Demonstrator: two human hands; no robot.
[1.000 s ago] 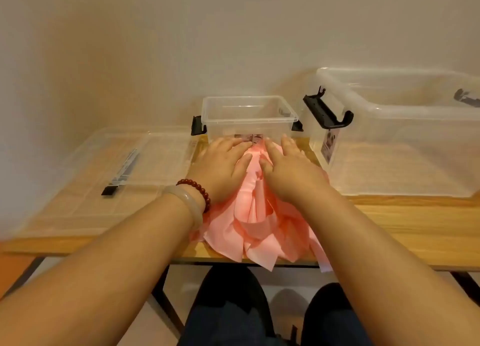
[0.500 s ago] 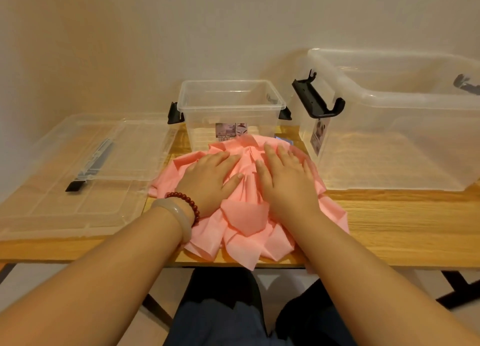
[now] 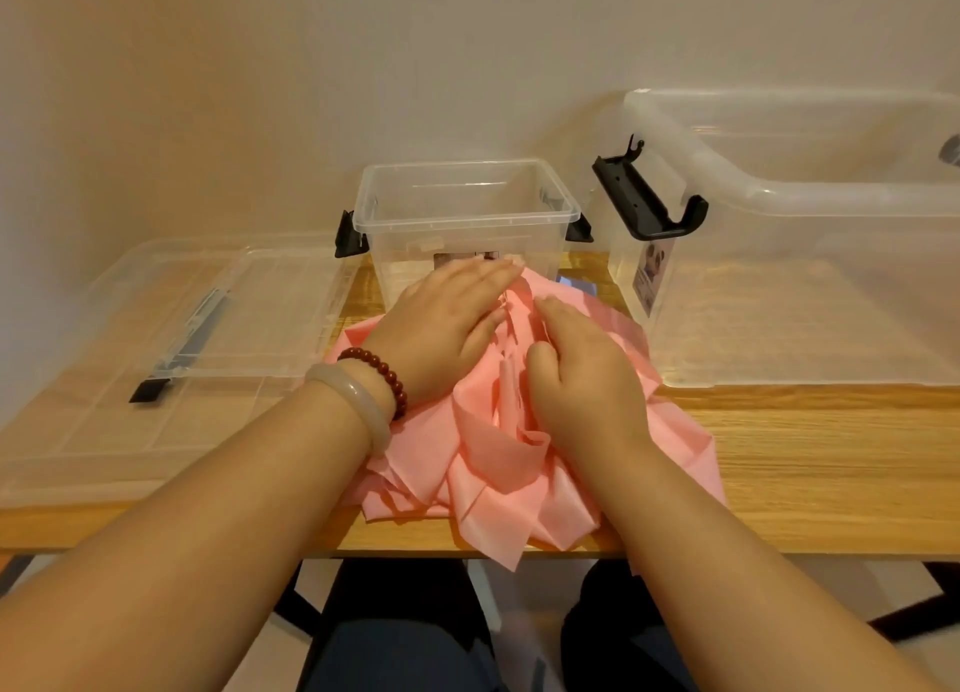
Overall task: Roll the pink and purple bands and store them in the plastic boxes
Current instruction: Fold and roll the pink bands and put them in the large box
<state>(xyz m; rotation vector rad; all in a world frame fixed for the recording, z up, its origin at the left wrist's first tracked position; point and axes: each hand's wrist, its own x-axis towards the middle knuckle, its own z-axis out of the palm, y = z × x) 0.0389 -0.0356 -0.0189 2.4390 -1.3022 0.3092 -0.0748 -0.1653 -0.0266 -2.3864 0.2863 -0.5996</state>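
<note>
Unrolled pink bands [image 3: 498,457] are pressed under straight fingers of the left hand [image 3: 447,327] and right hand [image 3: 582,379]; small box [image 3: 467,219] and large box [image 3: 831,200] are seen unfilled

table [image 3: 805,462]: wood
left: clear lid [image 3: 156,358], flat
back centre: small box [image 3: 467,234]
right: large box [image 3: 805,286]
front centre: pink bands [image 3: 493,462], overhanging edge
</note>
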